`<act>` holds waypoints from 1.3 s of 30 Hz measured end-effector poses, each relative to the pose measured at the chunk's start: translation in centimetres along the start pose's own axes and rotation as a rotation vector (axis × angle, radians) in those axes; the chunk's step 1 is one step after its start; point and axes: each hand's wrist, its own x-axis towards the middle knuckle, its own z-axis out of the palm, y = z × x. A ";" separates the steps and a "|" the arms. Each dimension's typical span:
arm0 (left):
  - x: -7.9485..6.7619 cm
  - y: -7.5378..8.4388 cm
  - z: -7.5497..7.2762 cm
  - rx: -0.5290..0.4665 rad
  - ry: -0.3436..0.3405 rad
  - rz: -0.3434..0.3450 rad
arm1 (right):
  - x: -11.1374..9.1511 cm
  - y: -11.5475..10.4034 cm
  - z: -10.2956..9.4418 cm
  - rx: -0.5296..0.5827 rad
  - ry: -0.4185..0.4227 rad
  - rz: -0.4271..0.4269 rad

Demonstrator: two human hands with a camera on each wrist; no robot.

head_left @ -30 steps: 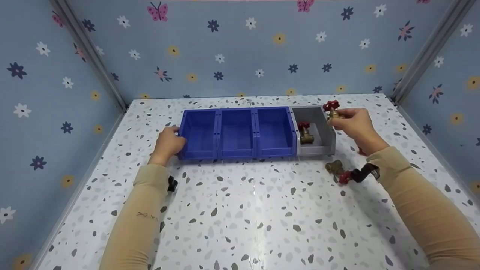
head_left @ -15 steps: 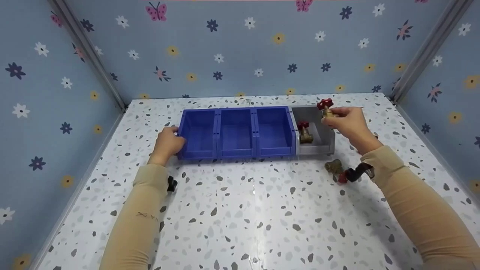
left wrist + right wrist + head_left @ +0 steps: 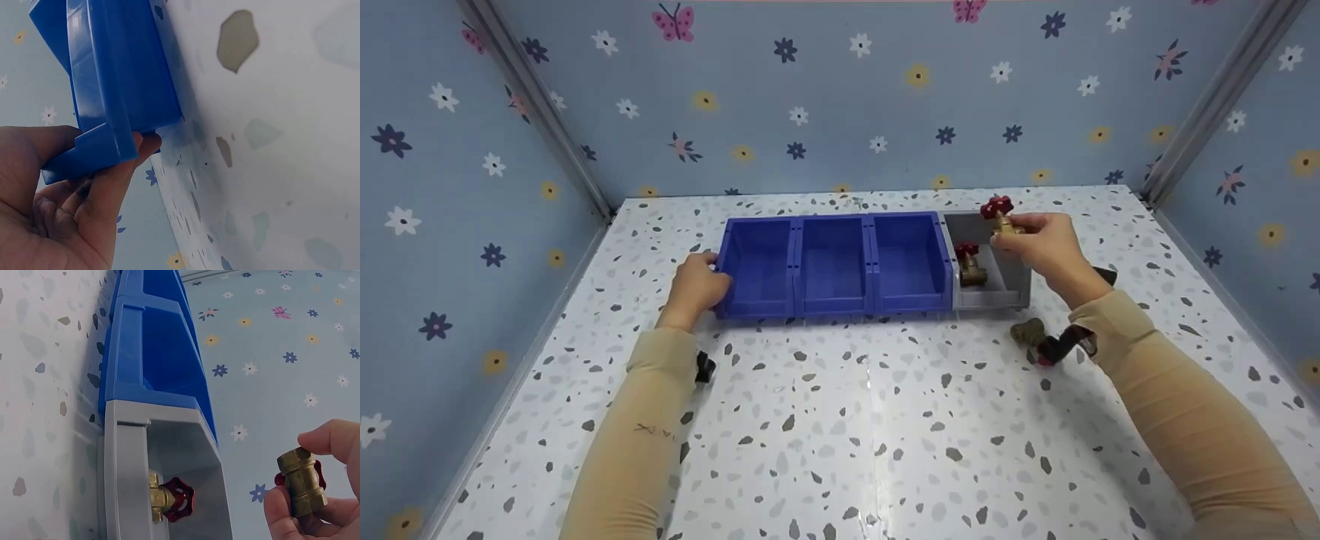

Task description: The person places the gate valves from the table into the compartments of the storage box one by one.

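Note:
My right hand (image 3: 1054, 251) pinches a brass gate valve (image 3: 1002, 225) with a red handwheel, held upright above the grey bin (image 3: 994, 300). In the right wrist view, thumb and fingers hold the valve (image 3: 304, 481) by its brass body. A second such valve (image 3: 973, 274) lies inside the grey bin, towards its left wall. At the far left, my left hand (image 3: 697, 286) grips the side of the end blue bin (image 3: 757, 307). The left wrist view shows thumb and fingers around that bin's edge (image 3: 93, 157).
Two more blue bins (image 3: 834, 306) stand joined in the row between the end blue bin and the grey one. Another brass valve (image 3: 1027, 331) lies on the speckled table (image 3: 847, 420) in front of the grey bin, partly hidden by a black wrist strap (image 3: 1065, 345). Flowered walls (image 3: 840, 97) enclose the table.
My right hand has carried the valve leftwards, from the grey bin's right edge to above its inside. The left hand and the bins have stayed in place.

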 end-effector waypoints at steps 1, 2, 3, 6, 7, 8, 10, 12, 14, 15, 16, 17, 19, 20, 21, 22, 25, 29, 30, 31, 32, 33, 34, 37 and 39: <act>0.0 0.0 0.0 0.001 -0.001 -0.004 | 0.0 -0.1 0.2 0.002 0.003 0.001; 0.0 0.1 0.0 0.003 -0.003 -0.007 | 0.1 -0.3 0.4 -0.001 0.007 0.008; 0.0 0.1 0.0 0.002 -0.004 -0.010 | 0.1 -0.4 0.6 -0.004 0.009 0.020; 0.1 0.0 0.0 -0.001 -0.003 -0.006 | 0.1 -0.8 1.1 -0.030 0.023 0.054; 0.1 0.0 0.0 -0.004 -0.004 -0.006 | 0.1 -0.9 1.2 -0.033 0.023 0.059; 0.1 -0.1 -0.1 -0.007 -0.004 -0.005 | 0.1 -0.9 1.3 -0.040 0.024 0.064; 0.1 -0.1 -0.1 -0.014 -0.004 -0.003 | 0.1 -1.0 1.5 -0.043 0.019 0.065; 0.0 -0.1 -0.1 -0.019 -0.005 0.001 | 0.1 -1.0 1.6 -0.044 0.010 0.063; 0.0 -0.1 -0.2 -0.017 -0.005 0.005 | 0.1 -1.0 1.7 -0.041 0.003 0.057; -0.1 -0.1 -0.2 -0.017 -0.006 0.004 | 0.1 -1.0 1.8 -0.035 0.000 0.053; -0.1 -0.1 -0.2 -0.018 -0.007 0.001 | 0.0 -1.0 1.8 -0.032 -0.002 0.049; -0.1 -0.1 -0.2 -0.019 -0.008 -0.001 | 0.0 -1.0 2.0 -0.025 -0.003 0.047; -0.1 0.0 -0.1 -0.017 -0.010 -0.006 | 0.0 -1.0 2.2 -0.015 -0.004 0.042; -0.1 0.0 -0.1 -0.018 -0.011 -0.009 | 0.0 -1.0 2.3 -0.014 -0.005 0.041; -0.1 0.0 -0.1 -0.022 -0.012 -0.010 | 0.1 -1.1 2.4 -0.012 -0.006 0.040; -0.1 0.0 -0.1 -0.024 -0.013 -0.009 | 0.0 -1.1 2.5 -0.010 -0.006 0.039; -0.1 0.0 -0.1 -0.023 -0.010 -0.002 | 0.0 -1.4 2.8 -0.003 -0.006 0.031; -0.1 0.1 -0.1 -0.004 -0.001 -0.004 | 0.0 -1.7 3.3 0.047 -0.005 0.004; -0.1 0.1 -0.1 0.003 0.000 -0.006 | 0.0 -1.8 3.4 0.057 -0.005 -0.005; -0.1 0.1 -0.1 0.008 0.000 -0.009 | 0.0 -1.8 3.5 0.067 -0.006 -0.011; -0.1 0.1 -0.1 0.012 0.001 -0.012 | 0.0 -1.8 3.7 0.076 -0.010 -0.019; -0.1 0.1 -0.1 0.015 0.000 -0.015 | 0.0 -1.9 3.8 0.087 -0.013 -0.024; -0.1 0.1 -0.1 0.017 -0.001 -0.014 | 0.1 -1.9 3.9 0.091 -0.016 -0.026; -0.1 0.1 -0.1 0.015 -0.001 -0.009 | 0.1 -1.9 4.1 0.107 -0.022 -0.017; 0.0 0.1 -0.1 0.010 -0.001 -0.001 | 0.1 -2.0 4.3 0.119 -0.024 -0.005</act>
